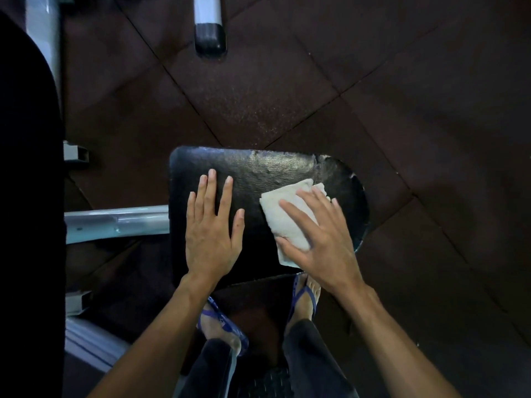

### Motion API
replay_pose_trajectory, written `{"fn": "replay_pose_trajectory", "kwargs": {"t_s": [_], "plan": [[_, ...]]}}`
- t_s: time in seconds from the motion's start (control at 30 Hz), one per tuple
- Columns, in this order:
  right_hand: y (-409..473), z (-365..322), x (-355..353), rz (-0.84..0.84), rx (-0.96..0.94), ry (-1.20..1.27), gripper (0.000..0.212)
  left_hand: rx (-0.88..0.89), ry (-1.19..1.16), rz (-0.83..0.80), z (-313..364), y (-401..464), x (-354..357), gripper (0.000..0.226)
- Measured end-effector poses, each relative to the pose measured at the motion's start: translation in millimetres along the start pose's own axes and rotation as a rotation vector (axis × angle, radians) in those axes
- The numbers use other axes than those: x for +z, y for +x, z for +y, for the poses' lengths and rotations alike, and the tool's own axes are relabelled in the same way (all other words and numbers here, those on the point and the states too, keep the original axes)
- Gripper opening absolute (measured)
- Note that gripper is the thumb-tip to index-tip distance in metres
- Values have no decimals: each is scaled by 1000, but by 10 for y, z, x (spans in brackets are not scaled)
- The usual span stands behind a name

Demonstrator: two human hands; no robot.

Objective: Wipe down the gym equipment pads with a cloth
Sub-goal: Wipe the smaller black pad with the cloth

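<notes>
My left hand (212,225) lies flat, fingers straight, on the black seat pad (258,170), toward its left half. Just right of it on the same pad, my right hand (319,234) presses a folded white cloth (287,216) with spread fingers. A pale metal bar (115,222) meets the pad's left edge. My blue sandals (227,326) stand below the pad's near edge.

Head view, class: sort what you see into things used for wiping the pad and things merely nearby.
In use: black seat pad; folded white cloth; right hand pressing it; left hand flat on the pad.

Merely nearby: white frame tube; capped post; rubber floor tiles; blue flip-flops.
</notes>
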State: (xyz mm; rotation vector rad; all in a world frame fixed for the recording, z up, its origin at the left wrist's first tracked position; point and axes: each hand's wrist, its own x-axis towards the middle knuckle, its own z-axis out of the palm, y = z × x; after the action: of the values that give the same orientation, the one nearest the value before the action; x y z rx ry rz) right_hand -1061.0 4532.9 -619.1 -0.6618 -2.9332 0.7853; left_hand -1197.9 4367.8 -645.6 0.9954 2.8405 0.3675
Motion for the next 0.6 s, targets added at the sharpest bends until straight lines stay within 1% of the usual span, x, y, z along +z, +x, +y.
{"fn": "replay_pose_trajectory", "kwargs": {"t_s": [0.1,0.2,0.27,0.33,0.5,0.6], "plan": [[21,-20,-76,-11,23,-91,57,-2,-9,3,-1,0,15,58],[-33,-239,-82,44,28,-133,58,-2,-16,14,-11,-17,43,58],[-118,-413,1,65,21,-167,63,1,-22,16,-16,-25,50,58],[-143,-492,122,48,29,-212,69,2,-30,7,-23,-26,46,58],[81,-347,208,70,71,-403,68,2,-34,-6,-42,-25,42,56],[131,-274,196,84,33,-417,62,6,-34,-11,-22,-19,23,54]]}}
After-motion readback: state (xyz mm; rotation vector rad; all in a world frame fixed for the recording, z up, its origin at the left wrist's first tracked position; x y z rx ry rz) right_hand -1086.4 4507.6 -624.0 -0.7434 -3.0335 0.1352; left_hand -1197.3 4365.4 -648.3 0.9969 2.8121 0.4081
